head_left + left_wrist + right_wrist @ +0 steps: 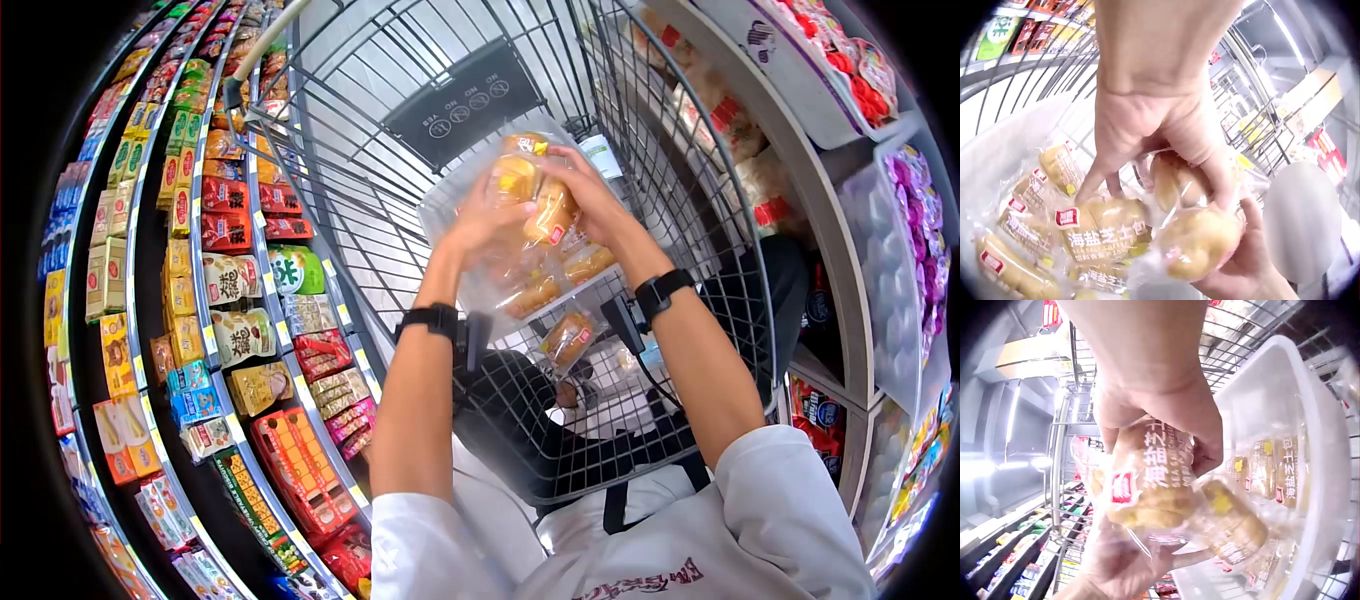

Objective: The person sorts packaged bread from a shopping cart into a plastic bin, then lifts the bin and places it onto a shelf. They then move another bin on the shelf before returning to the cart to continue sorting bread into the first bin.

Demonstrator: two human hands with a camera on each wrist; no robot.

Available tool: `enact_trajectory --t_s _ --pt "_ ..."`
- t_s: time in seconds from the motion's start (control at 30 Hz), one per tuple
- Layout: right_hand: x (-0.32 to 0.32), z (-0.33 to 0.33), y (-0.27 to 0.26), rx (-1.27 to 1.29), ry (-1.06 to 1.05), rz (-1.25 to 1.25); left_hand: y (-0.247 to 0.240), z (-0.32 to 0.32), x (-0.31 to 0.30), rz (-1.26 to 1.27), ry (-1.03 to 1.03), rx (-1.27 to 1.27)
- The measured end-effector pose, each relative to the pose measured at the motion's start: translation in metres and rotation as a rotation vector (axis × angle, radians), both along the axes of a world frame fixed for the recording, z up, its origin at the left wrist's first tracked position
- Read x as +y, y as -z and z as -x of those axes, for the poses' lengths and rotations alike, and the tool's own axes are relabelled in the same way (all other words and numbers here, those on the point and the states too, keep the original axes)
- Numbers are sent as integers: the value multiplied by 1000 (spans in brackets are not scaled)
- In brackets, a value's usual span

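Note:
Over a white plastic bin (1316,425) inside the shopping cart, my two hands hold a cluster of bread rolls in clear wrappers. My right hand (594,200) grips a wrapped bread roll (1154,475) with white lettering and a red label. Facing it, my left hand (482,220) has its thumb and fingers spread around wrapped rolls (1200,240); the wrappers hide some fingertips. Below the hands, several more wrapped bread rolls (1029,219) lie in the bin. One wrapped roll (570,338) lies outside the bin, nearer my body.
The wire cart (735,200) surrounds the bin, its dark sign panel (465,105) behind. Shelves of packaged snacks (235,280) run close along the left. On the right stand a shelf unit (845,270) and a bin of purple-wrapped items (915,230).

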State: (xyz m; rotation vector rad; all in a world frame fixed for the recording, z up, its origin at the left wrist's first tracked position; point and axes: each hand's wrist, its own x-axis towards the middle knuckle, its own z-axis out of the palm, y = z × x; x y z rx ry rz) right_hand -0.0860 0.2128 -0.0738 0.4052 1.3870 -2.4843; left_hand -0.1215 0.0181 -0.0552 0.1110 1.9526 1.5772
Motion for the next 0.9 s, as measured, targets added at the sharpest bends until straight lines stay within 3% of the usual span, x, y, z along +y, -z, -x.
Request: enact_trajectory --t_s 0.03,0.1,0.13,0.27,0.43,0.5,0.57,0.63,0.67,0.73,0.77,0.83,0.87,0.9 --pt "3 -8 -15 7 4 -8 -8 -12 3 -8 4 7" --pt "2 -24 -39 87 -3 75 -29 -37 6 -341 -197 -166" --pt "-3 -27 -43 93 89 115 -46 -52 13 -412 -231 -179" --pt "8 -43 -58 139 34 204 -70 -80 20 -491 -345 -67" --pt "15 -62 -69 184 -206 35 -84 -119 -3 -464 -384 -36" --pt "20 -57 -63 219 -400 -39 -90 -131 -12 -306 -373 70" --pt "21 -40 -44 175 -383 -75 -95 -149 -13 -251 -412 215" --pt "20 -17 -23 219 -648 -1084 -117 -179 -8 -472 -729 98" --pt "14 -11 -14 224 -653 -1089 -120 -193 -17 -552 -684 40" --pt "-1 -4 0 103 -1018 -1432 -119 -227 -26 -742 -692 -26" --pt "-1 -4 21 106 -1031 -1433 -117 -247 -33 -761 -618 -29" --pt "3 -5 51 246 -796 -1390 -112 -282 -45 -766 -557 -77" --pt "-6 7 51 34 -991 -1298 -109 -295 -50 -852 -516 -84" --pt "-10 7 46 42 -998 -1298 -104 -307 -53 -940 -475 -90"
